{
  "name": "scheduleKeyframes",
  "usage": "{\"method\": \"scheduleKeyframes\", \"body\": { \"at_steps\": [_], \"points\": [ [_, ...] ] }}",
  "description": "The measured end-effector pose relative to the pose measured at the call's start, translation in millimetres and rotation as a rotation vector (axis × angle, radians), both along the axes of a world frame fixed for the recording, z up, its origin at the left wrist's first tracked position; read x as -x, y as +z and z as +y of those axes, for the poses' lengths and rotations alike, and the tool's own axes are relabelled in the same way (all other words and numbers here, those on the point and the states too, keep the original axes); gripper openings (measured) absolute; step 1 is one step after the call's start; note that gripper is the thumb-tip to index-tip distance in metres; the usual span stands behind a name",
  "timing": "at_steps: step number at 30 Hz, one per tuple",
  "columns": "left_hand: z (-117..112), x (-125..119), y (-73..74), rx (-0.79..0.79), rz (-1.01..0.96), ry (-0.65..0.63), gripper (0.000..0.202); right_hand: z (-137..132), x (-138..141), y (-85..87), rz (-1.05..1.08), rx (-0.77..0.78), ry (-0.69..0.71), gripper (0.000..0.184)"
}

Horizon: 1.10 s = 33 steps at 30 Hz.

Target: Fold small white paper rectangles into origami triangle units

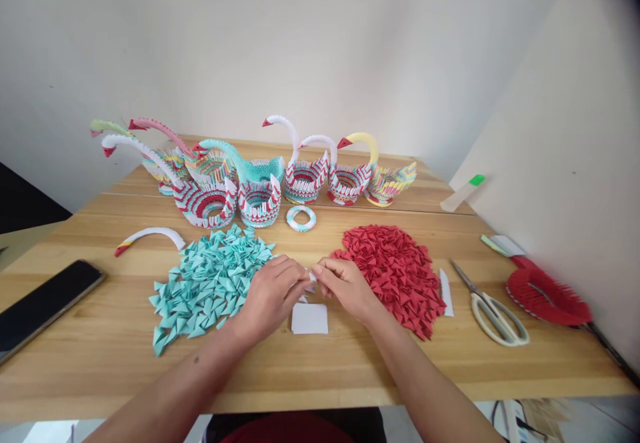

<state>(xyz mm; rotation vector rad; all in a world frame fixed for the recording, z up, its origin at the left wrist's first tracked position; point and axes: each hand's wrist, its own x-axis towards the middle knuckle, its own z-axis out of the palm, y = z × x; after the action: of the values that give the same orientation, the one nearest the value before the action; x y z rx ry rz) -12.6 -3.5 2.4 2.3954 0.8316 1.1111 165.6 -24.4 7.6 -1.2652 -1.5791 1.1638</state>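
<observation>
My left hand (274, 291) and my right hand (346, 284) meet over the middle of the table, fingertips pinched on a small piece of white paper (313, 276) between them. Fingers cover most of that piece, so its folds are hard to make out. Just below lies a stack of white paper rectangles (309, 319). A few small white bits show under my fingers. Beside my left hand spreads a heap of turquoise folded paper triangles (210, 283). A heap of red folded paper triangles (390, 269) lies by my right hand.
Several paper swans (206, 204) stand along the back, with a turquoise-and-white paper ring (301, 218) before them. A curved white paper neck (153, 233) and a phone (47, 303) lie left. Scissors (493, 309), a white strip (446, 293) and a red brush-like item (547, 296) lie right.
</observation>
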Motion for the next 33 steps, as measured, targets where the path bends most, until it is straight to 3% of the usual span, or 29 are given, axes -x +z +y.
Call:
{"method": "scheduleKeyframes", "body": {
  "at_steps": [5, 9, 15, 18, 25, 33],
  "points": [
    [0.5, -3.0, -0.7, 0.513, -0.145, 0.041, 0.013, -3.4, 0.3, 2.6, -0.161, -0.141, 0.005, 0.041],
    [2.6, -3.7, -2.4, 0.711, -0.172, -0.019, 0.022, -3.8, 0.3, 1.4, -0.208, -0.174, 0.005, 0.041],
    [4.9, -2.1, -3.9, 0.771, -0.260, -0.006, 0.025, 0.4, -2.6, -0.3, -0.034, -0.084, 0.064, 0.045],
    [5.3, -1.2, -2.7, 0.757, -0.284, 0.025, 0.024, 2.2, -2.2, -2.3, 0.052, -0.020, 0.109, 0.036],
    [4.2, -0.3, -0.7, 0.800, -0.267, -0.105, 0.025, 2.0, 0.0, -2.5, -0.055, -0.036, -0.008, 0.032],
    [2.1, -4.0, -3.1, 0.787, -0.235, -0.012, 0.019, 1.1, 4.9, -2.1, -0.099, -0.048, -0.058, 0.027]
  ]
}}
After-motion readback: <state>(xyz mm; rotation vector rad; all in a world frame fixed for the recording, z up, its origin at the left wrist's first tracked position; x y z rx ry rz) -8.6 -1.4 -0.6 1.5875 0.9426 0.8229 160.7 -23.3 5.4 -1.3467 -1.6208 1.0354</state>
